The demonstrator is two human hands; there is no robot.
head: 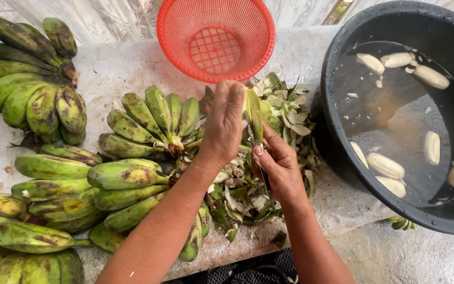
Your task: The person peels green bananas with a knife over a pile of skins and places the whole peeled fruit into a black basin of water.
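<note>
Gripping a green banana, your left hand hides most of it; your right hand curls closed, its contents unclear.

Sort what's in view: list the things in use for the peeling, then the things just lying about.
In use:
left hand and right hand, both on the green banana being peeled
heap of green peel scraps
black tub of water with peeled white bananas

Lying about:
empty red plastic basket
unpeeled green banana bunches

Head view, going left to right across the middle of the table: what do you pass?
Green banana bunches → left hand → half-peeled banana → right hand → black tub of water → peeled bananas.
</note>
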